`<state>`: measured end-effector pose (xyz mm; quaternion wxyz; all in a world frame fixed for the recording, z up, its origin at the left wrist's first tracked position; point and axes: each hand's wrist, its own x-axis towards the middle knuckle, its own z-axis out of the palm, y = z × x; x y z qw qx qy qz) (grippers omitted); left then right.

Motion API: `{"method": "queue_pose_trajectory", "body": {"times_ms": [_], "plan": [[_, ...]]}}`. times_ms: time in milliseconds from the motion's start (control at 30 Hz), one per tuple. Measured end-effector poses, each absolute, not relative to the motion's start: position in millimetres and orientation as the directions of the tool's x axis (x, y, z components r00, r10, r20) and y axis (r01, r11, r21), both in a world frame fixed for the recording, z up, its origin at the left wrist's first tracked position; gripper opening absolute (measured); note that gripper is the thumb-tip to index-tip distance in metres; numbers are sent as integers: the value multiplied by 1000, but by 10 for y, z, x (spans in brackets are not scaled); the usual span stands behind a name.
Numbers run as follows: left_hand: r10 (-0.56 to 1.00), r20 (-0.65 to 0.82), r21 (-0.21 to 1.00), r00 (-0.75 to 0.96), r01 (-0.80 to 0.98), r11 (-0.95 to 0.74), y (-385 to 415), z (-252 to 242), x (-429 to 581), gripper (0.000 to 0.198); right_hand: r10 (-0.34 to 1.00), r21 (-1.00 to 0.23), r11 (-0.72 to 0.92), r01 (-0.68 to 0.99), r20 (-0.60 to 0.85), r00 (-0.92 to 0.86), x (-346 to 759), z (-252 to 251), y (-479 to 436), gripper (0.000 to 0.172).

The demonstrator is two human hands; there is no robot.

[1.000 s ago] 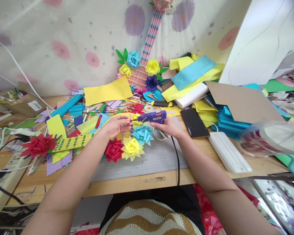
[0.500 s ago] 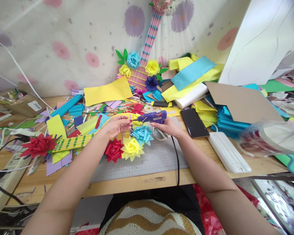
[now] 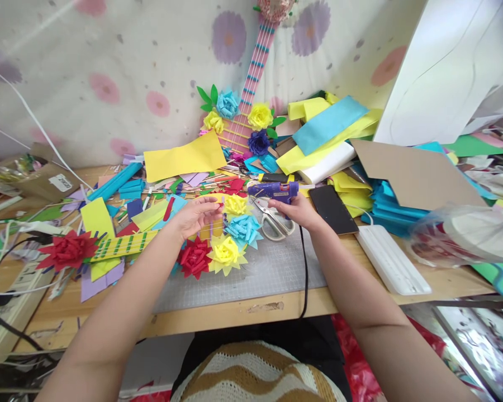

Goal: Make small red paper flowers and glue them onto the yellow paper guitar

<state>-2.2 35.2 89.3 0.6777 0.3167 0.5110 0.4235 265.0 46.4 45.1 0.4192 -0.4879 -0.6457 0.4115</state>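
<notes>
My right hand (image 3: 295, 210) is closed around a purple glue gun (image 3: 273, 191), whose nozzle points left and whose black cord hangs over the table edge. Between the fingertips of my left hand (image 3: 199, 215) is a small red piece (image 3: 221, 205), too small to make out fully. Below both hands lies a yellow paper guitar (image 3: 126, 246) with green stripes on its neck. Its body carries a red paper flower (image 3: 195, 257), yellow flowers (image 3: 226, 253) and a light blue flower (image 3: 243, 229). Scissors (image 3: 276, 224) rest under the glue gun, partly on the grey cutting mat (image 3: 251, 283).
A pink paper guitar (image 3: 251, 84) leans on the back wall. Paper scraps, sticks and a yellow sheet (image 3: 184, 157) crowd the table's rear. To the right are a black phone (image 3: 333, 209), a white power bank (image 3: 393, 259) and cardboard (image 3: 419, 176). A small box (image 3: 42, 176) stands left.
The glue gun in my right hand has moved right, away from my left fingertips, uncovering more of the scissors. My left hand has stayed nearly in place with the red piece.
</notes>
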Motion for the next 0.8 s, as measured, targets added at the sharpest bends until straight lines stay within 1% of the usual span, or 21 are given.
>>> {"method": "queue_pose_trajectory", "body": {"times_ms": [100, 167, 233, 333, 400, 567, 667, 733, 800], "plan": [[911, -399, 881, 98, -234, 411, 349, 873, -88, 17, 982, -915, 186, 359, 185, -40, 2762, 385, 546, 49], [927, -370, 901, 62, -220, 374, 353, 861, -143, 19, 973, -875, 174, 452, 223, 57, 2839, 324, 594, 48], [939, -343, 919, 18, -201, 340, 359, 853, -197, 22, 964, -820, 122, 560, 232, 130, 2908, 257, 632, 47], [948, -318, 936, -26, -165, 310, 356, 858, -249, 25, 962, -745, 11, 667, 191, 197, 2973, 161, 667, 48], [955, -292, 948, -50, -147, 282, 344, 874, -268, 26, 962, -727, -31, 686, 166, 219, 2983, 109, 680, 48], [971, -178, 981, -161, -113, 161, 335, 875, -413, 28, 956, -741, -70, 668, 142, 258, 2977, 3, 714, 52], [958, -111, 993, -266, -72, 95, 371, 793, -604, 32, 962, -733, -107, 672, 96, 257, 2995, -54, 736, 57], [933, -101, 995, -346, -46, 90, 408, 708, -733, 31, 966, -720, -126, 682, 67, 250, 3010, -83, 748, 59], [896, -107, 994, -430, -73, 84, 448, 613, -831, 27, 966, -708, -139, 692, 56, 252, 3022, -103, 758, 59]]}}
